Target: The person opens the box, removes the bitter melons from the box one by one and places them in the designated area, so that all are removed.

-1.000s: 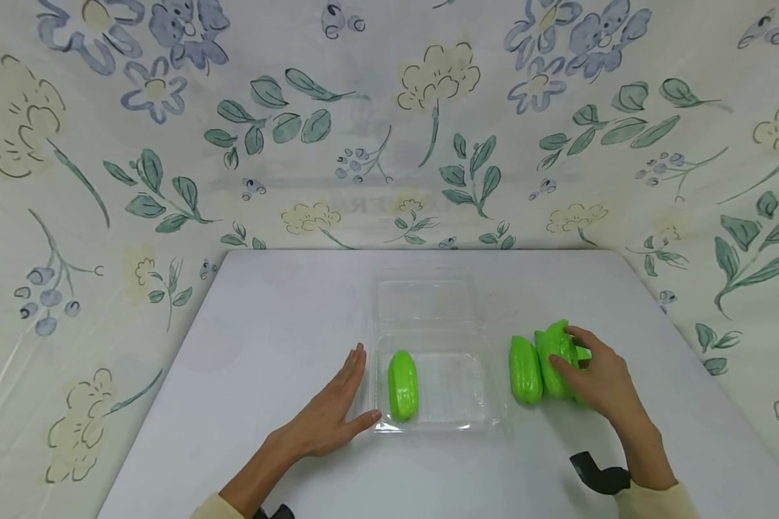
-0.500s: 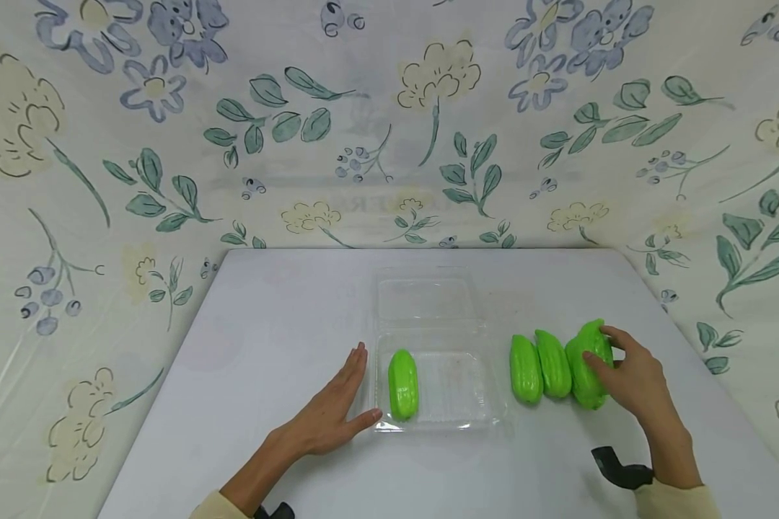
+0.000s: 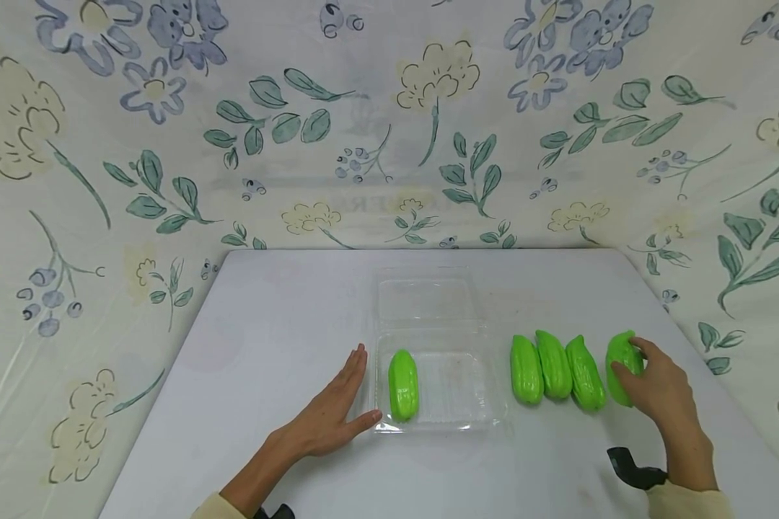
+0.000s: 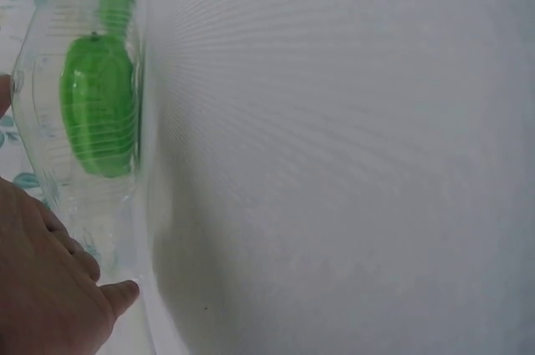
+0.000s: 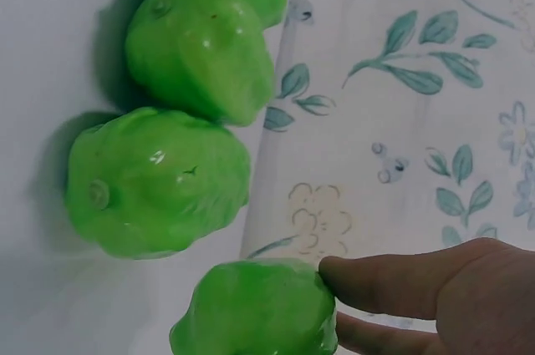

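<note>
My right hand [image 3: 667, 386] pinches the rightmost green gourd [image 3: 620, 367], a glossy, ribbed, elongated vegetable, between thumb and fingers; the right wrist view shows this gourd [image 5: 259, 309] at the bottom. To its left stand three similar gourds side by side: one [image 3: 585, 375], another [image 3: 554, 364] and a third [image 3: 526, 369]. A further gourd [image 3: 403, 386] lies at the left in the clear plastic clamshell box [image 3: 454, 389], whose lid is folded back. With fingers straight, my left hand [image 3: 324, 414] lies along the box's left side, thumb at the front corner.
The box's clear lid [image 3: 425, 299] lies flat towards the back of the white table [image 3: 285, 303]. Floral cloth [image 3: 389, 144] hangs behind the table and along its sides. Black curved pieces [image 3: 636, 472] sit at both wrists.
My right hand has moved right, leaving two gourds standing apart in the row and keeping one in its grasp. The left hand and the box have stayed put.
</note>
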A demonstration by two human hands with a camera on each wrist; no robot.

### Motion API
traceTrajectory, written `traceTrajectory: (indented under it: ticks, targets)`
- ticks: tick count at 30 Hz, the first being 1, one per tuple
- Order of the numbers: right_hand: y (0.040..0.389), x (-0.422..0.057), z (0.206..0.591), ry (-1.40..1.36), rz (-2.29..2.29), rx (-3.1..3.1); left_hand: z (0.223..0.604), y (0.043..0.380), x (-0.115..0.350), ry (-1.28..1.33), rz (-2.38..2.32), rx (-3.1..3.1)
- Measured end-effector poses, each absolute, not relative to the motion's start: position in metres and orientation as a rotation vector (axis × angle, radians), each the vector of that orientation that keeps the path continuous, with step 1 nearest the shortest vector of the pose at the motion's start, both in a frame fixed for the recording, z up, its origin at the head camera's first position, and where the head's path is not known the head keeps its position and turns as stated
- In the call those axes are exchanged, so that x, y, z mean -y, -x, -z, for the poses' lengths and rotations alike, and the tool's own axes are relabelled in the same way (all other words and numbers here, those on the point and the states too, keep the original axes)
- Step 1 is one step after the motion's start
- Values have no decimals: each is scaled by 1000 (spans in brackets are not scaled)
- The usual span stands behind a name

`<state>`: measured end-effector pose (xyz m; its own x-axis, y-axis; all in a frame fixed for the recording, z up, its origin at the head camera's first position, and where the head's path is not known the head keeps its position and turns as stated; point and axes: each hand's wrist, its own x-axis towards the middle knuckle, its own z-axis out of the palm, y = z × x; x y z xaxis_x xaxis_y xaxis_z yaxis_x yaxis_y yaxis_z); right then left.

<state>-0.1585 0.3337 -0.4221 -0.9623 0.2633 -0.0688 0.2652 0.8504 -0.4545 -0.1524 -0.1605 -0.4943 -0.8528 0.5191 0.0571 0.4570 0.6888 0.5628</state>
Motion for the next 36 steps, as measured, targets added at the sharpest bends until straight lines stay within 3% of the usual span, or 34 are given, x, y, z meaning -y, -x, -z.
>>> traceTrajectory:
  ticks: [9,18,36]
  targets:
    - [164,-339,435,-477,707,-2930,493,151,161,-807,-893,-2791]
    - [162,-335,450,-315,673,-2896,494,150,162,-788,-891,-2776]
    - [157,-330,437,-276,687,-2969,493,151,161,-799,-881,-2778]
